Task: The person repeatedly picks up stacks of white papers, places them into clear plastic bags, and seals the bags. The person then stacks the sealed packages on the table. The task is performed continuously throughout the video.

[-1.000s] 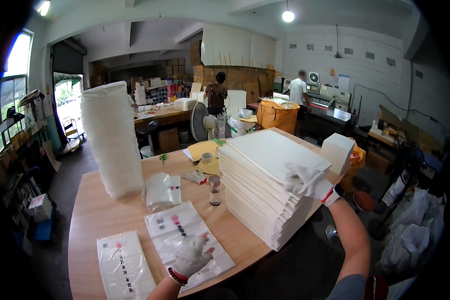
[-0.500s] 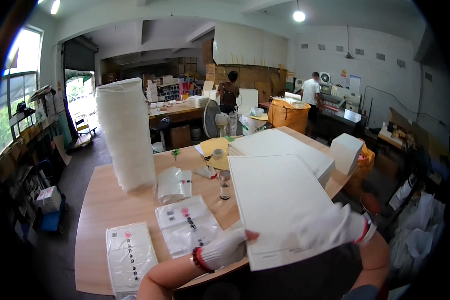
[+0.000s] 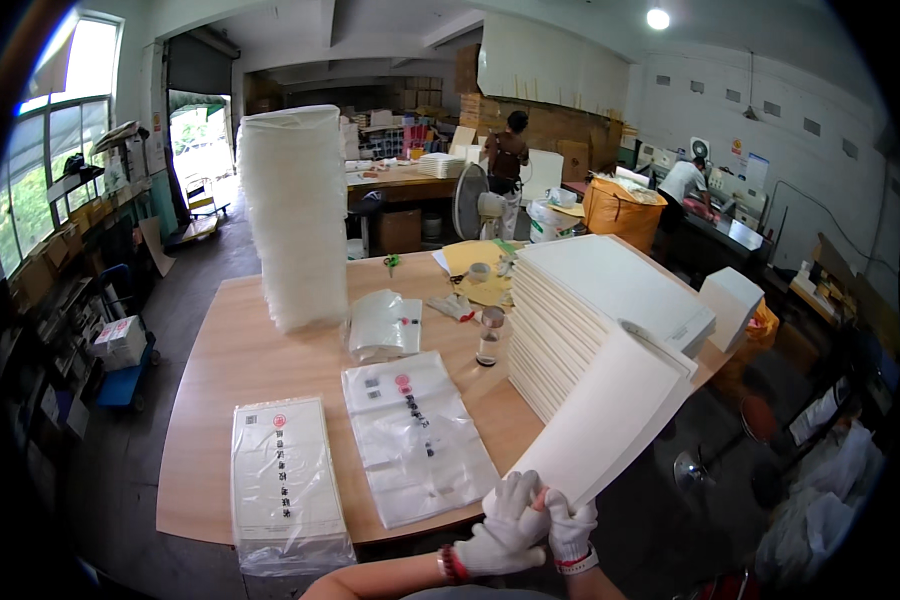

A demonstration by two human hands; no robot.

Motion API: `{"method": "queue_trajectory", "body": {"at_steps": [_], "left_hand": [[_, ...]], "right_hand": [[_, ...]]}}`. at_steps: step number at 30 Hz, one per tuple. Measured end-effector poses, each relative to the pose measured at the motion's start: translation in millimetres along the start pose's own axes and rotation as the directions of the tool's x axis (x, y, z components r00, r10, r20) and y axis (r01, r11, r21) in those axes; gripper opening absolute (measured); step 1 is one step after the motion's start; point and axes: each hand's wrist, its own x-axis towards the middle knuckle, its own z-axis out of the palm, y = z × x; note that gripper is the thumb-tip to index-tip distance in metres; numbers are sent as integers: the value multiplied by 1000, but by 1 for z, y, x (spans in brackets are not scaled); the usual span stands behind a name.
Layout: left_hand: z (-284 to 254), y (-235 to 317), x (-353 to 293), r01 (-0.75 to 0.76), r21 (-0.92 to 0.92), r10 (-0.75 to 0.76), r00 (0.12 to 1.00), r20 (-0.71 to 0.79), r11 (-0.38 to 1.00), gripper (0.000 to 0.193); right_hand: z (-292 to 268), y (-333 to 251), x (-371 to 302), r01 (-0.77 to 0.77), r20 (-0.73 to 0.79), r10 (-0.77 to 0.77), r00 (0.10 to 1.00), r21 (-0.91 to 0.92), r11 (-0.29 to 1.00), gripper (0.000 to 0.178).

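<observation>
Both my hands wear white knit gloves and meet at the near table edge. My left hand (image 3: 502, 528) and my right hand (image 3: 571, 527) grip the lower corner of a thick bundle of white sheets (image 3: 610, 418). The bundle tilts up and to the right, off the table's edge. Behind it stands the tall stack of white sheets (image 3: 610, 285) on the wooden table (image 3: 240, 365). A flat clear printed plastic bag (image 3: 415, 435) lies just left of my hands. A filled plastic package (image 3: 285, 485) lies further left.
A tall column of white stacked material (image 3: 295, 215) stands at the table's far left, with folded bags (image 3: 383, 325) and a small bottle (image 3: 488, 335) near it. A white box (image 3: 732, 300) sits right of the stack. Two people (image 3: 510, 160) (image 3: 685, 180) work at the back by a fan (image 3: 470, 200).
My right hand left the top of the stack and my left hand left the plastic bag. Both took a bundle of sheets, which now tilts to the right with my hands at its lower corner.
</observation>
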Motion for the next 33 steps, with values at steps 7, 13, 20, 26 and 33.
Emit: {"method": "queue_trajectory", "body": {"at_steps": [7, 13, 20, 26, 33], "left_hand": [[-76, -174, 0, 427, -247, -467, 873, -139, 870, 48], [-85, -224, 14, 413, -907, -618, 736, 276, 87, 33], [-19, -126, 45, 344, 186, -366, 925, 103, 920, 33], [18, -204, -20, 579, 134, -572, 816, -87, 805, 36], [-11, -244, -85, 284, 913, -9, 956, -294, 292, 49]], "right_hand": [[-38, 14, -6, 134, 279, -72, 958, -210, 968, 36], [-33, 44, -29, 407, 536, 46, 843, -693, 595, 23], [38, 133, 37, 294, 521, 699, 490, -853, 431, 50], [73, 176, 52, 119, 295, 187, 937, -772, 624, 63], [97, 224, 99, 260, 448, 577, 683, -887, 381, 46]]}}
